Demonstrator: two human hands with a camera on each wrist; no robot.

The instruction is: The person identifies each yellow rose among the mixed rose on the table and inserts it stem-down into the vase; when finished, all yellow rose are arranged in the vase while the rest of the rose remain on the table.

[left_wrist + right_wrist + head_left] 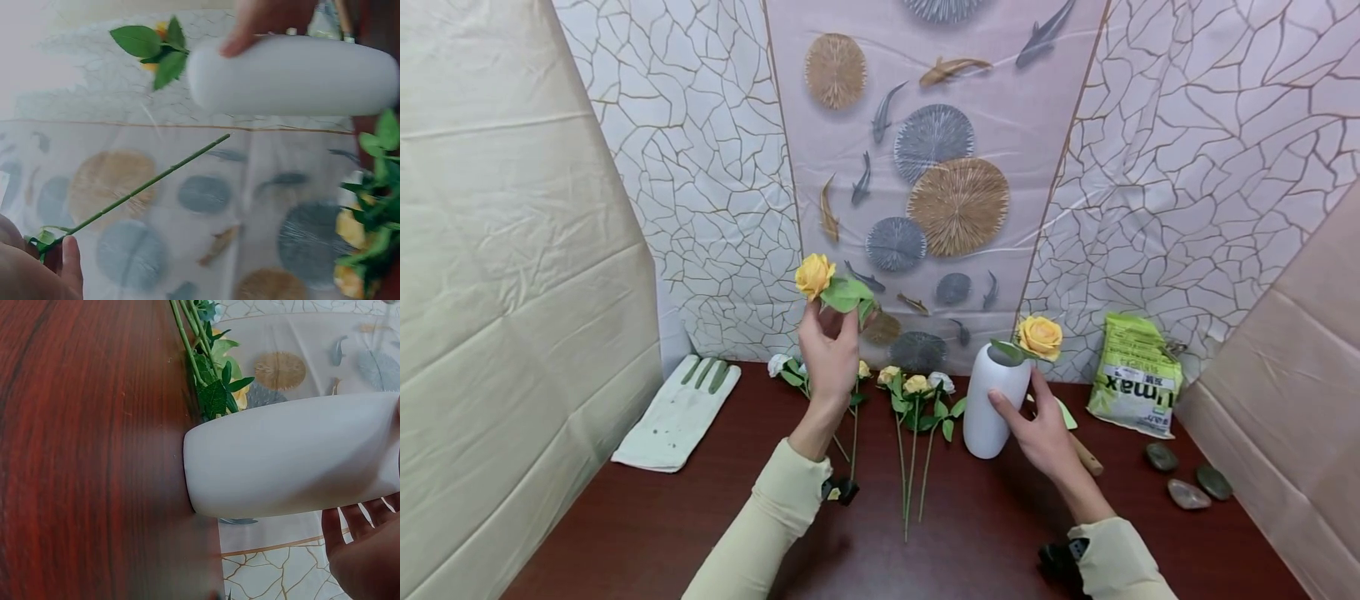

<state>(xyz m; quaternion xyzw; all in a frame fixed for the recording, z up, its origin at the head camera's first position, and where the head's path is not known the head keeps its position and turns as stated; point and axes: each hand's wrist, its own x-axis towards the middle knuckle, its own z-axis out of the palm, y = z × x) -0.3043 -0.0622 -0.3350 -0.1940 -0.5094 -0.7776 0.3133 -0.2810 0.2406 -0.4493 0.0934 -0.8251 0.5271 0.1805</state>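
Hands are raised over a dark red-brown wooden worktop (970, 533), with the white vase (992, 404) taken as landmark. The left hand (829, 354) is held up well to the left of the vase, fingers curled and pinched just under the bloom of a yellow rose (815, 275); the stem (144, 187) is seen in the left wrist view running bare from the fingers (70, 265) out toward the vase. The right hand (1037, 429) is laid against the vase's right side, thumb and fingers wrapped loosely round the body, so the vase is gripped and kept upright on the worktop. A second yellow rose (1040, 336) is seated in the vase mouth, leaning right.

The worktop is backed by a printed hanging with lily pads and fish (925, 167), flanked by crackle-patterned sheets; cream panels are set at both sides.

Just left of the vase, a loose bunch of small pale flowers (917, 392) is laid flat, stems toward the person. Far left of the vase a white glove (677, 417) is laid. To the right of the vase a green bag (1138, 375) is propped against the backdrop, and three stones (1187, 483) lie nearer the edge. A wooden handle (1086, 457) is partly hidden behind the right hand.
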